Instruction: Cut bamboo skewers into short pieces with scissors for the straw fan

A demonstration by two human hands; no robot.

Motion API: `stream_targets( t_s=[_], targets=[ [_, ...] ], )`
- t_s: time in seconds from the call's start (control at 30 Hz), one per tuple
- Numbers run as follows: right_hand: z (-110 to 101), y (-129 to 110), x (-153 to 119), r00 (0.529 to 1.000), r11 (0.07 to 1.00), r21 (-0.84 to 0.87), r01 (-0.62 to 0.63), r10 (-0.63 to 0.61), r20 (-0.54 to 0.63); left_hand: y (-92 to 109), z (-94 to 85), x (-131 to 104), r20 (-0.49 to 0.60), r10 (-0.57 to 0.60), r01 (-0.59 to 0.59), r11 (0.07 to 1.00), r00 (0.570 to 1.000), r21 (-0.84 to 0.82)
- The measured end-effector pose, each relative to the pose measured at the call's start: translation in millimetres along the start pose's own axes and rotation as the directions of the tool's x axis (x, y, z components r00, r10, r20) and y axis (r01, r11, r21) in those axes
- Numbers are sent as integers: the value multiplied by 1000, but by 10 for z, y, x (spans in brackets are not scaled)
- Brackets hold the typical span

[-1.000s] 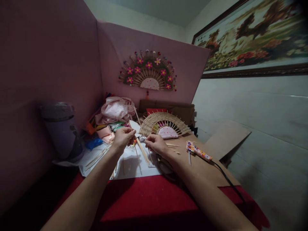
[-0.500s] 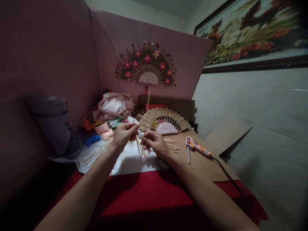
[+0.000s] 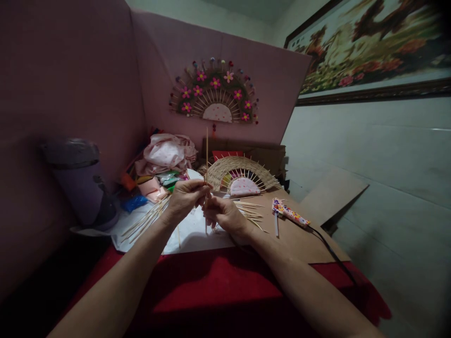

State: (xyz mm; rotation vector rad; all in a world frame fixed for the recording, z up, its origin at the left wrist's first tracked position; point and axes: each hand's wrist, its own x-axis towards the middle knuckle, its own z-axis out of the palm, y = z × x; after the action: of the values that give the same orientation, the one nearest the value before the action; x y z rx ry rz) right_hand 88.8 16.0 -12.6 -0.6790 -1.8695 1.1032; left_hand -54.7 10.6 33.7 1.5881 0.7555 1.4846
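Observation:
My left hand point(image 3: 183, 199) and my right hand point(image 3: 226, 215) meet in front of me, both closed in a pinch. Between their fingers stands a thin bamboo skewer point(image 3: 207, 152), nearly upright, its tip well above the hands and its lower end below them. Whether a second skewer lies against it is hidden by the fingers. Just behind the hands rests a woven straw fan point(image 3: 230, 165) with skewer ribs and a spotted half-round cloth base point(image 3: 244, 187). Loose skewers point(image 3: 252, 210) lie right of my right hand, and another bunch point(image 3: 146, 221) lies to the left.
A flower-patterned glue gun point(image 3: 291, 216) with a black cord lies on the cardboard point(image 3: 299, 246) at right. Pink cloth point(image 3: 169, 152) and coloured packets point(image 3: 153, 188) are heaped behind left, near a purple container point(image 3: 82, 188). A decorated fan point(image 3: 214, 94) hangs on the pink panel.
My hands have come together. Earlier each held a skewer apart and tilted; now the visible skewer stands nearly vertical between both hands. A loose skewer at right lies at a different angle.

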Motion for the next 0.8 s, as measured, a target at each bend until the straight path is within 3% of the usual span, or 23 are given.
stream_targets(
  t_s=[0.43, 0.8],
  targets=[
    [19, -31, -19, 999, 991, -122, -48, 48, -4, 28, -4, -7, -1, 67, -66, 995, 998, 81],
    [18, -55, -21, 996, 996, -31, -86, 86, -4, 8, 54, -52, 54, -72, 75, 996, 996, -54]
  ],
)
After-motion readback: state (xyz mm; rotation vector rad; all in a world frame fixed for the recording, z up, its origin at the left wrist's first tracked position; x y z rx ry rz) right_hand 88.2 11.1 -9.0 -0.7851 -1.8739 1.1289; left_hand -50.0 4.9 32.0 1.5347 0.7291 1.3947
